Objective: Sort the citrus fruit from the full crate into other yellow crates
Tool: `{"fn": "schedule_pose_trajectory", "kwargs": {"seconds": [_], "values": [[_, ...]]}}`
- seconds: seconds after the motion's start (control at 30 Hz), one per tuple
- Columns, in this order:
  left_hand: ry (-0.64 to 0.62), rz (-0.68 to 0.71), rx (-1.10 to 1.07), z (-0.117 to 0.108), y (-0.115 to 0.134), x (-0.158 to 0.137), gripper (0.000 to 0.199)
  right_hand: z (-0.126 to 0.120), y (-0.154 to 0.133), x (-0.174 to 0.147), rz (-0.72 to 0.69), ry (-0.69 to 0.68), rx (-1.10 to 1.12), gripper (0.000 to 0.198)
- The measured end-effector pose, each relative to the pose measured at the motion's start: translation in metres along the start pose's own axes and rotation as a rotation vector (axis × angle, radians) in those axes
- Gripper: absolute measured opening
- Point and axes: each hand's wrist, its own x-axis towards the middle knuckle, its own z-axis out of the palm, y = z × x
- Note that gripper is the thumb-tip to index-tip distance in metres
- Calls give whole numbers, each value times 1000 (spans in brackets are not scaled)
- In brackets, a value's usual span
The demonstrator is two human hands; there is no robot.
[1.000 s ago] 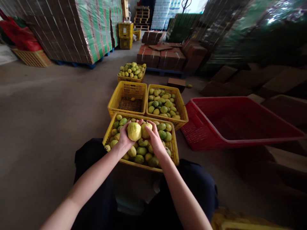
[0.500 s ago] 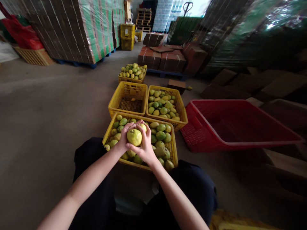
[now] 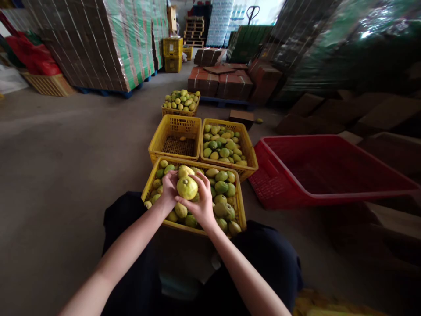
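My right hand (image 3: 203,202) curls its thumb and fingers around a round yellow-green fruit (image 3: 187,188), perhaps a papaya, stem end toward me. Just beyond it a second, yellower fruit (image 3: 185,171) rests against my left hand (image 3: 169,188), whose fingers are bent around its left side and partly hidden. Both hands are held together over a yellow plastic crate (image 3: 242,206) in front of my knees. Several green and yellow fruits (image 3: 221,187) of the same sort lie in that crate below.
Behind stand a yellow crate (image 3: 158,138) with one small fruit (image 3: 182,138) inside, and a fruit-filled crate (image 3: 251,151). Another full crate (image 3: 179,112) is farther back. A large red basket (image 3: 266,175) stands right, near cardboard pieces. Wrapped pallet stacks (image 3: 134,44) rise at left.
My hands have parted slightly. The far fruit, mostly covered by fingers before, now shows plainly, and the near fruit has turned, its stem end facing me more.
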Motion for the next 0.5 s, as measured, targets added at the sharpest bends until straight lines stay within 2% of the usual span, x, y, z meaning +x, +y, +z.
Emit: {"fn": "schedule_pose_trajectory", "kwargs": {"seconds": [0.1,0.2,0.27,0.37,0.5], "values": [[68,-72,-107,7,4,-3,19,-5,-2,8,62,73,126,72],[48,-54,-179,11,10,-7,15,-14,-2,17,133,112,219,78],[39,-26,-199,12,15,-10,16,-20,0,22,130,148,225,81],[18,77,-151,10,21,-10,19,-25,4,24,66,158,142,77],[-41,345,37,7,25,-10,31,-22,2,17,-47,53,-29,68]]}}
